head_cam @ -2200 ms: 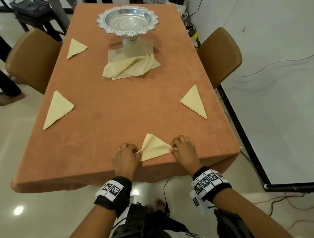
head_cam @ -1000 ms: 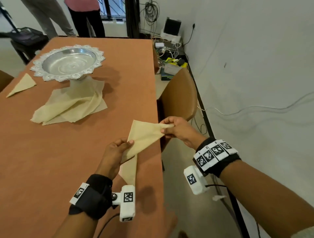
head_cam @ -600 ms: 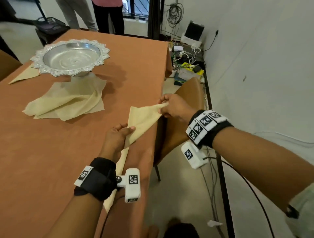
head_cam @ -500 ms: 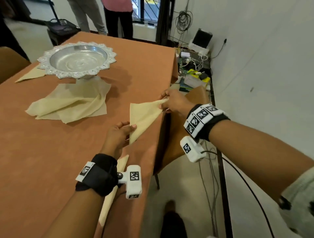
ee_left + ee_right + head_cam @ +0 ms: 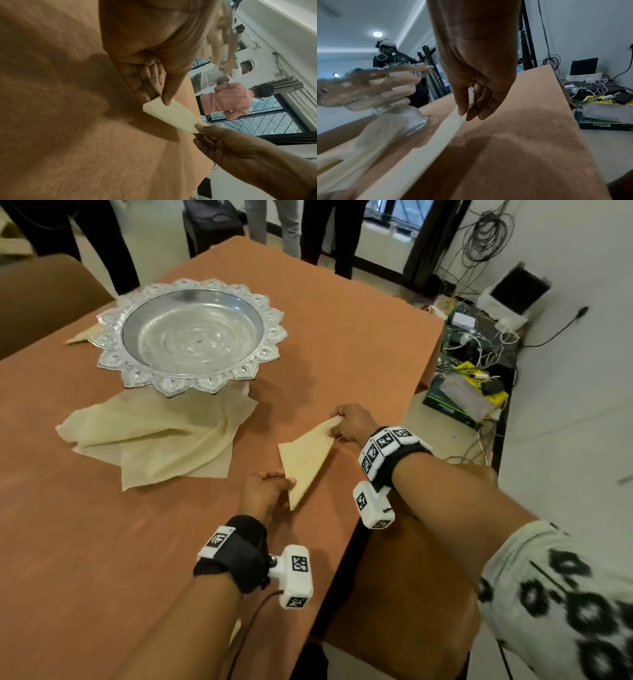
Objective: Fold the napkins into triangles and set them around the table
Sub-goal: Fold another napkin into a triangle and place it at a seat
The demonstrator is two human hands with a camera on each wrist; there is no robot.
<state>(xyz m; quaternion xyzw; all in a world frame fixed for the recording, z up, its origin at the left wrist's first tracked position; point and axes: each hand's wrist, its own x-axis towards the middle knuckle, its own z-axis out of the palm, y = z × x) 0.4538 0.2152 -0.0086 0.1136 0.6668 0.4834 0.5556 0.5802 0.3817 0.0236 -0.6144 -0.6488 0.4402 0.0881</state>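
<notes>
Napkin (image 5: 306, 462), cream, folded to a triangle, sits low over the orange counter (image 5: 102, 542) near its right edge, held at 2 corners. Left hand (image 5: 265, 491) pinches the near corner w/ thumb on top and fingers underneath; left wrist view shows the thumb tip pressed on the cloth. Right hand (image 5: 351, 422) pinches the far pointed corner btwn thumb and curled fingers; right wrist view shows the cloth edge running up into that grip. Can't tell if the napkin's middle touches the counter or hangs just above it. Silver pedestal bowl (image 5: 191, 333) w/ scalloped rim stands further in on the counter, its foot on a loose pile of unfolded napkins (image 5: 154, 436), well apart from the held 1. Another folded triangle (image 5: 84, 335) peeks out by the bowl's left rim, mostly hidden. Brown chair (image 5: 404, 570) is tucked just beside the counter's right edge, under the right forearm. Cables & boxes (image 5: 469, 392) clutter the floor by the white wall. Several people's legs show beyond the far end.
</notes>
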